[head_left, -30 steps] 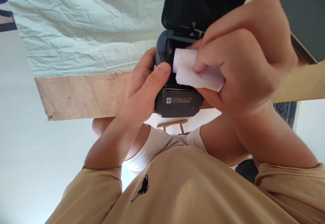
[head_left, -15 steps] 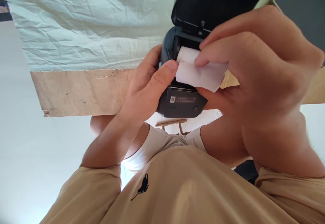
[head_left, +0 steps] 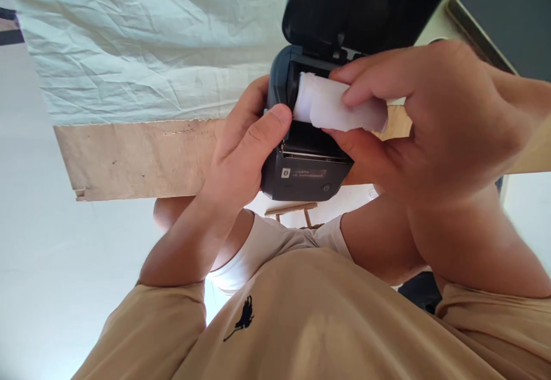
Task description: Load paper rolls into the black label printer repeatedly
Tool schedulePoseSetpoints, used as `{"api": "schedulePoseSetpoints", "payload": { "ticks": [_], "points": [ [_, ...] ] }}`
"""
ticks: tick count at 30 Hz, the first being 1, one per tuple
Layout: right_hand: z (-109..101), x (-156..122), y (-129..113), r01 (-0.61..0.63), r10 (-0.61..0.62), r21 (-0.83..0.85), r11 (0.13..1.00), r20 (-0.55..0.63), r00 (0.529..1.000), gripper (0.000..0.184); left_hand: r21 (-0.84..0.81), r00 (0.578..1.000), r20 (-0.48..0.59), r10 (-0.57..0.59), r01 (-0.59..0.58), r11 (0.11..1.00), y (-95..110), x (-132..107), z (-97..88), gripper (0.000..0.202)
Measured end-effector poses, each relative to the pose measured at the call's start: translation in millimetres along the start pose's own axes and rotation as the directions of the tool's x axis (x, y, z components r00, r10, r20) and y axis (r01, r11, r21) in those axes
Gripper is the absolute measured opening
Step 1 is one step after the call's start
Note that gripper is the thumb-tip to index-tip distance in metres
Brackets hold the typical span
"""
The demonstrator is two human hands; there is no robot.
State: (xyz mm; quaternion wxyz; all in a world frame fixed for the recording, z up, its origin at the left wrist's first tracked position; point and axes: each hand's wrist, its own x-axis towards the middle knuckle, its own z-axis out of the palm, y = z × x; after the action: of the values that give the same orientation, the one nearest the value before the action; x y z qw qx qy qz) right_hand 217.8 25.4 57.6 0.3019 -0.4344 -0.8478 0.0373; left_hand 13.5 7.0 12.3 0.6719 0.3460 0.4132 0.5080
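Note:
A small dark grey printer (head_left: 306,174) sits at the table's near edge with its black lid (head_left: 357,7) swung up and open. My left hand (head_left: 245,144) is wrapped round the printer's left side, thumb on its top edge. My right hand (head_left: 426,121) pinches a white paper roll (head_left: 331,104) between fingers and thumb. The roll lies sideways, just over the printer's open paper bay. Part of the bay is hidden behind the roll and my fingers.
A crumpled pale cloth (head_left: 142,47) covers the table behind a bare wooden edge (head_left: 138,156). A dark flat device (head_left: 508,18) lies at the upper right. My tan shirt (head_left: 318,322) fills the bottom of the view, with a white floor to the left.
My right hand has turned and lowered the paper roll closer into the printer's open bay. The left hand has kept its hold on the printer, which shifted slightly.

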Motion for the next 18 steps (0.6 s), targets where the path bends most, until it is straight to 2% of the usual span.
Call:
{"api": "schedulePoseSetpoints", "payload": {
  "ticks": [7,10,12,16,18],
  "points": [
    [9,-7,15,0.161,-0.16,0.012,0.987,-0.068,0.985,0.01,0.041,1.0,-0.007,-0.003,0.003,0.999,1,-1,-0.7,0.042],
    [13,-11,19,0.208,-0.204,0.028,0.978,-0.1,0.974,0.007,0.043,0.999,0.018,0.046,-0.046,0.998,-2,-1,-4.1,0.043],
    [16,-14,18,0.226,-0.219,0.056,0.973,-0.118,0.969,0.006,0.055,0.998,0.033,0.055,-0.057,0.997,-2,-2,-6.4,0.05],
    [21,-21,13,0.253,-0.239,0.118,0.96,-0.119,0.964,0.007,0.06,0.997,0.076,0.033,-0.038,0.997,1,-6,-6.9,0.078],
    [16,-22,13,0.264,-0.252,0.166,0.95,-0.092,0.963,0.008,0.059,0.991,0.125,0.055,-0.063,0.996,1,-7,-6.6,0.079]
  ]
}}
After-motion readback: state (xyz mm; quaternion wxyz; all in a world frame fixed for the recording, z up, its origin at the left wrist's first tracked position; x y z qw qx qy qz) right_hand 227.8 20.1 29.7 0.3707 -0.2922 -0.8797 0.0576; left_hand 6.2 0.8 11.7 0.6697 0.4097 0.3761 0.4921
